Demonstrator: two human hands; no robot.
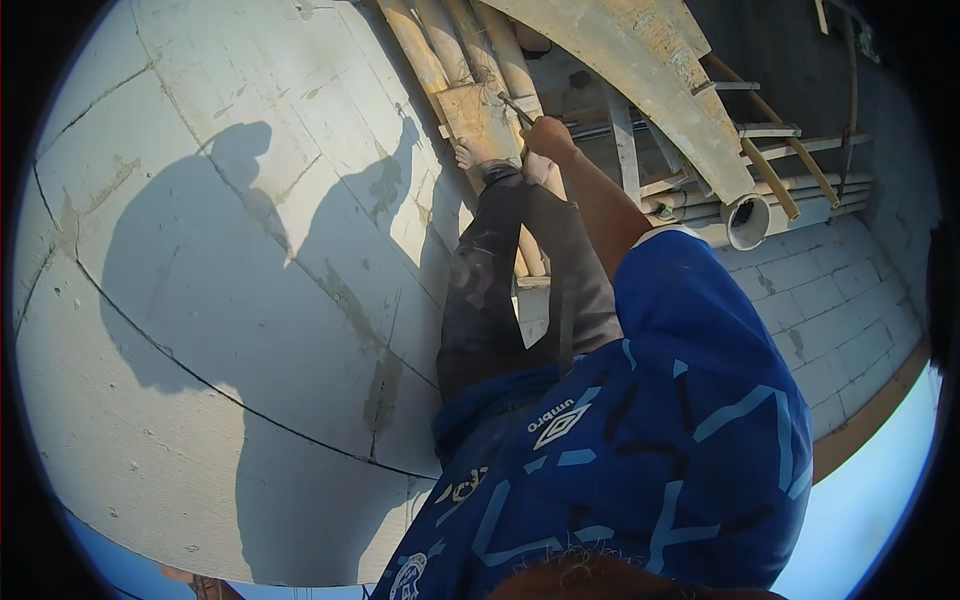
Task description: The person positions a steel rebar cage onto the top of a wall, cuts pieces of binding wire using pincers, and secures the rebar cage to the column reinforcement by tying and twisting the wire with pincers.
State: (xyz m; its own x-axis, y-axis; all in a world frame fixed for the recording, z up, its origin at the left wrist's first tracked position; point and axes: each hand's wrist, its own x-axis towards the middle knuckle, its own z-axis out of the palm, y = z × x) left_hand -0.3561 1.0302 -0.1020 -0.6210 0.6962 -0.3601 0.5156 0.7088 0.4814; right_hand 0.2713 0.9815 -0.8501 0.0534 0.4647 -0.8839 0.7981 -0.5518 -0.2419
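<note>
My right hand [548,138] is closed around the handle of a slim, dark, hammer-like tool [514,108]. The tool's small head is over a wooden board [478,112], close to my bare feet. A tangle of thin wire [484,74] lies by the poles just beyond the tool. My left hand is out of view. My left foot [470,154] rests at the board's near left edge, and my right foot [537,167] is beside it, below my right hand.
Round wooden poles [430,45] form the narrow platform under me. A pale block wall [300,200] with my shadow rises on the left. Right of the platform are a curved board [640,75], a pail-like round container [747,222], more poles [775,185] and another block wall [820,300].
</note>
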